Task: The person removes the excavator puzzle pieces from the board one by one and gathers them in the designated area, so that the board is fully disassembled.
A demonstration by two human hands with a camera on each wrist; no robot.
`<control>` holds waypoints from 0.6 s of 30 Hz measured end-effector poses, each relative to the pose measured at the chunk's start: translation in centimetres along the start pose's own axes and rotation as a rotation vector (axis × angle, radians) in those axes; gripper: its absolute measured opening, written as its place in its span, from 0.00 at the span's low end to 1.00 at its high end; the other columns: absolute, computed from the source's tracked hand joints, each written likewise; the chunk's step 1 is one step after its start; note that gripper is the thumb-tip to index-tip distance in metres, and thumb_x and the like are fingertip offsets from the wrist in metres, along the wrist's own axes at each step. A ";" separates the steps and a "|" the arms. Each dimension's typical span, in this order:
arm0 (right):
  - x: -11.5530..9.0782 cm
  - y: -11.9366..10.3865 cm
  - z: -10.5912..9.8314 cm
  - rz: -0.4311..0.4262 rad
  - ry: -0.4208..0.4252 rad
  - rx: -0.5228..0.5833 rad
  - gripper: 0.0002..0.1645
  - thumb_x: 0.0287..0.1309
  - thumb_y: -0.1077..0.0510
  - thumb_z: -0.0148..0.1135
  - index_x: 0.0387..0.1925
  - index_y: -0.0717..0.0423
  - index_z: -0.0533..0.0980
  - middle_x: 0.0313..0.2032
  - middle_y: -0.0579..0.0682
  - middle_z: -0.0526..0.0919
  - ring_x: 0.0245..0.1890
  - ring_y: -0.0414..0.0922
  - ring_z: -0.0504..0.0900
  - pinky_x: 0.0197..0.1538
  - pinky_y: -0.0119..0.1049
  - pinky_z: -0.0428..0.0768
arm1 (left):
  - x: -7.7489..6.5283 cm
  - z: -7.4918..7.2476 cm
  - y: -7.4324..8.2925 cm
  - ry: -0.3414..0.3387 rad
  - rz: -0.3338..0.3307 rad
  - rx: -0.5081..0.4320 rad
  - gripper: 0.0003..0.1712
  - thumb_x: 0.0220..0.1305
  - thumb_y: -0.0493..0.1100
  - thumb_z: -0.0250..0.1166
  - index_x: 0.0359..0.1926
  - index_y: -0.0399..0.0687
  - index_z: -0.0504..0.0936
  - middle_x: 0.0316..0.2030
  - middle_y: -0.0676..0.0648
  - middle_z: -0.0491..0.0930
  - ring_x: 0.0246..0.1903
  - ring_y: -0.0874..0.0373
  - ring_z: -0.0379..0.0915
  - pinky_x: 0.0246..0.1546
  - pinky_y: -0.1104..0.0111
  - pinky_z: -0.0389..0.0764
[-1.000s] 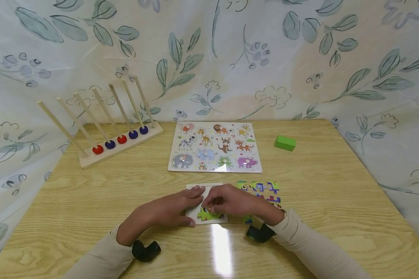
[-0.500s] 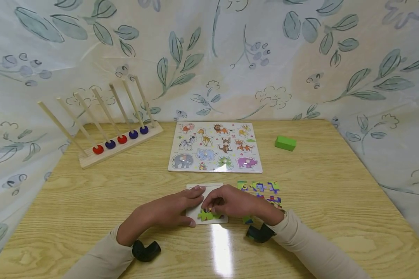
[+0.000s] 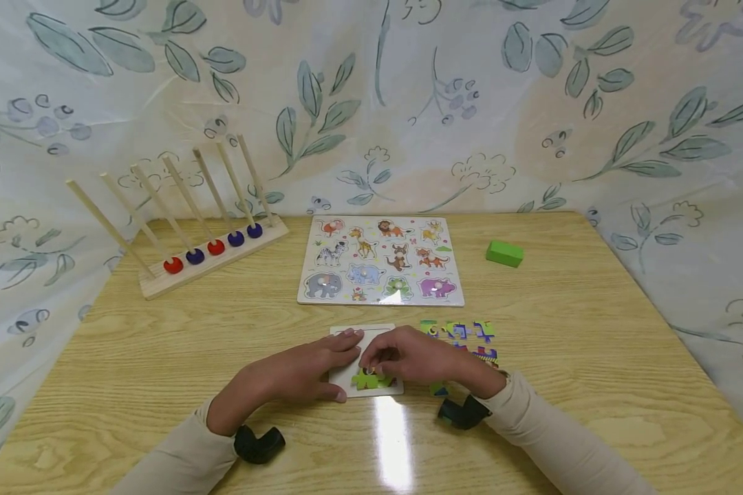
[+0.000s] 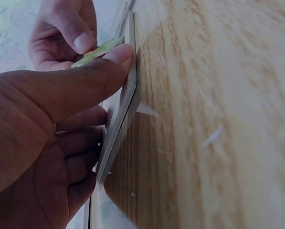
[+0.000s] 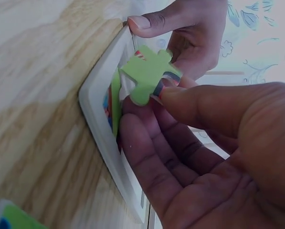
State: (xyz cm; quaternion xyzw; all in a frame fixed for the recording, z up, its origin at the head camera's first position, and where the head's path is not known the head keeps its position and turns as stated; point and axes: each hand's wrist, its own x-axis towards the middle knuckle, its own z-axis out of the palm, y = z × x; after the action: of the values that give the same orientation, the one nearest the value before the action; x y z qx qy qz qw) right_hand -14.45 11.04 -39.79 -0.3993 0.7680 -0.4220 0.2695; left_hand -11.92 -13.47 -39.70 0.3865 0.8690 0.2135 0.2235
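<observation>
In the right wrist view, my right hand [image 5: 204, 129] pinches a green jigsaw piece [image 5: 149, 71] between thumb and fingers, tilted above a pale puzzle tray [image 3: 343, 379]. Another green-edged jigsaw piece [image 5: 116, 102] lies in the tray beneath the fingertips. My left hand [image 3: 309, 368] rests at the tray's left side with fingers extended over it. Its thumb [image 4: 104, 71] presses the near edge in the left wrist view. The right hand [image 3: 411, 357] hides part of the tray from the head view.
Several loose jigsaw pieces [image 3: 460, 332] lie right of the tray, partly behind the right wrist. An animal peg puzzle [image 3: 380, 261] lies beyond. A wooden peg rack [image 3: 223, 256] with red and blue beads stands back left, a green block [image 3: 504, 254] back right.
The green piece shifts very slightly under the right fingers, which stay over the tray. The left hand and the other objects keep their places.
</observation>
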 end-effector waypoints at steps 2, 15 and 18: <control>-0.1 0.0 -0.1 -0.002 0.005 0.010 0.11 0.64 0.70 0.58 0.45 0.60 0.81 0.39 0.44 0.83 0.39 0.37 0.80 0.45 0.32 0.80 | 0.0 0.0 0.0 0.001 0.003 0.003 0.42 0.63 0.49 0.67 0.72 0.37 0.60 0.75 0.44 0.47 0.73 0.50 0.41 0.68 0.56 0.55; -0.7 0.6 -0.4 0.008 0.041 0.100 0.09 0.65 0.69 0.58 0.43 0.60 0.82 0.40 0.46 0.85 0.41 0.41 0.82 0.47 0.35 0.80 | 0.1 0.0 0.0 -0.007 -0.024 0.011 0.43 0.63 0.51 0.67 0.73 0.40 0.60 0.76 0.47 0.45 0.74 0.53 0.39 0.69 0.57 0.53; -1.0 0.9 -0.5 0.008 0.045 0.110 0.09 0.65 0.68 0.58 0.43 0.61 0.82 0.41 0.47 0.85 0.43 0.41 0.82 0.48 0.35 0.80 | 0.1 0.0 0.0 -0.009 -0.027 0.009 0.43 0.63 0.51 0.67 0.73 0.40 0.60 0.76 0.47 0.45 0.74 0.53 0.39 0.69 0.57 0.53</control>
State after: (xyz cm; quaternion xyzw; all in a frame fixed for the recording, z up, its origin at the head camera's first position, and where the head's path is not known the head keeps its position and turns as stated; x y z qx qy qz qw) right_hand -14.69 12.37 -40.22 -0.3714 0.7512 -0.4711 0.2754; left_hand -11.98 -13.36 -39.72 0.3765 0.8742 0.2047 0.2283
